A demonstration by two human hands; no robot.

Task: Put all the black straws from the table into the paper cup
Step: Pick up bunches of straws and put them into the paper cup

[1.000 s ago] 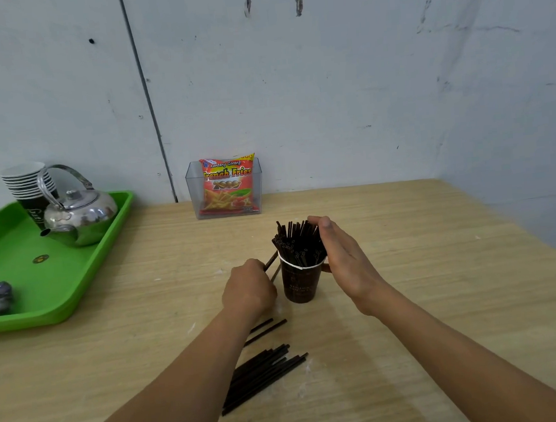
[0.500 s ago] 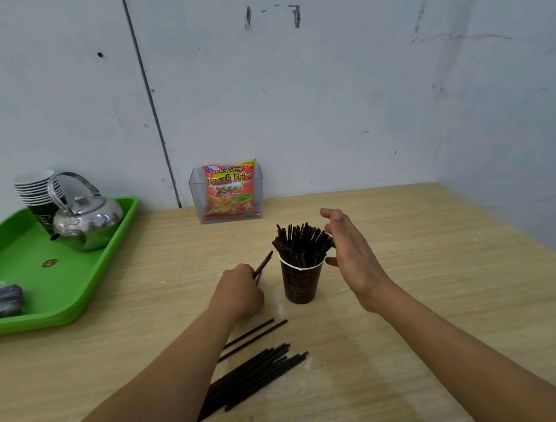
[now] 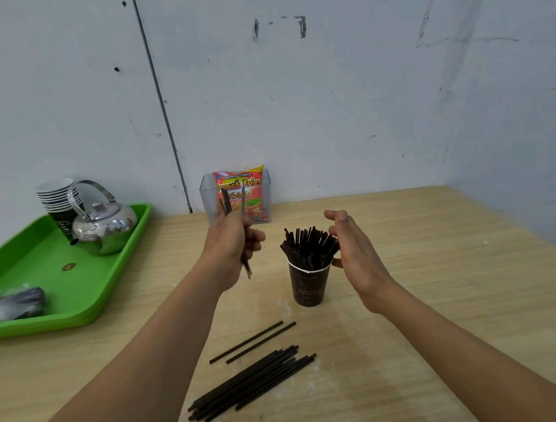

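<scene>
Your left hand pinches the held straws near upright, just left of the paper cup; its packed mouth lies to their right. Your right hand flanks the cup, fingers straight and together (contact unclear). Loose straws lie on the worktop nearer you; the held count is blurred.

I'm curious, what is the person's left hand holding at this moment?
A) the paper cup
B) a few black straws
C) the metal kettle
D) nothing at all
B: the left hand grips black straws whose ends stick up above its fingers, while the paper cup stands apart to its right and the kettle sits on the green tray.
</scene>
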